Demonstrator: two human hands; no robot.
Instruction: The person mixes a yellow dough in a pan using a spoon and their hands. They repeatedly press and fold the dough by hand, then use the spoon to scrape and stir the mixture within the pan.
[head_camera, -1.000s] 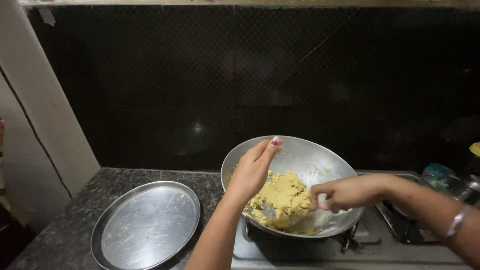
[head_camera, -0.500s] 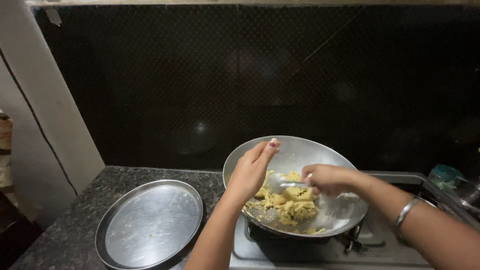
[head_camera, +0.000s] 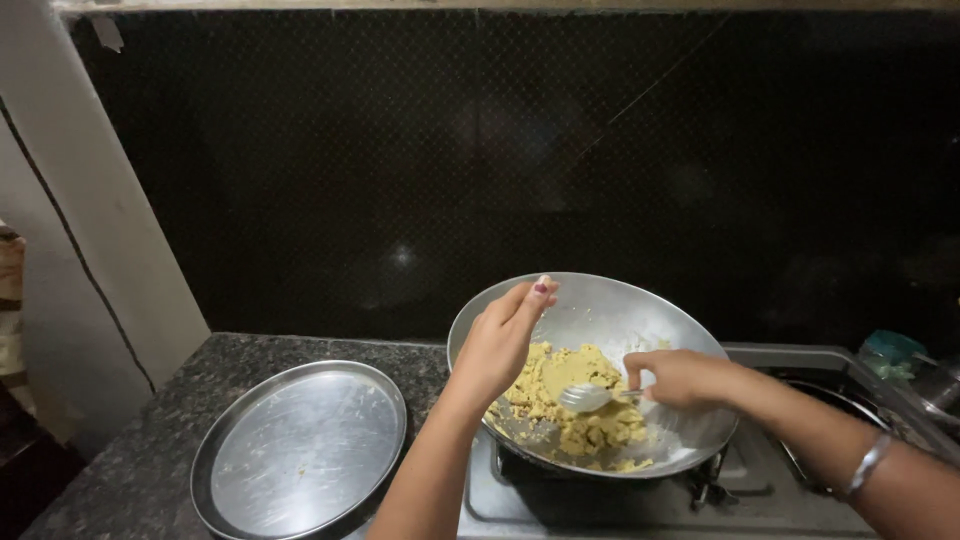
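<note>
A round steel pan (head_camera: 610, 305) sits tilted on a gas stove (head_camera: 600, 505), with a crumbly yellow mixture (head_camera: 570, 410) in it. My left hand (head_camera: 500, 345) grips the pan's near left rim, fingers curled over the edge. My right hand (head_camera: 685, 378) is closed on the handle of a metal spoon (head_camera: 590, 397), whose bowl rests in the yellow mixture.
A wide flat steel plate (head_camera: 300, 450) lies on the dark speckled counter (head_camera: 130, 470) left of the stove. A black tiled wall rises behind. A second burner (head_camera: 815, 440) and a small green-lidded jar (head_camera: 890, 350) are at the right. A pale wall edge stands at the left.
The spoon has shifted left through the mixture, which has broken up and spread across the pan bottom. My left hand stays on the rim.
</note>
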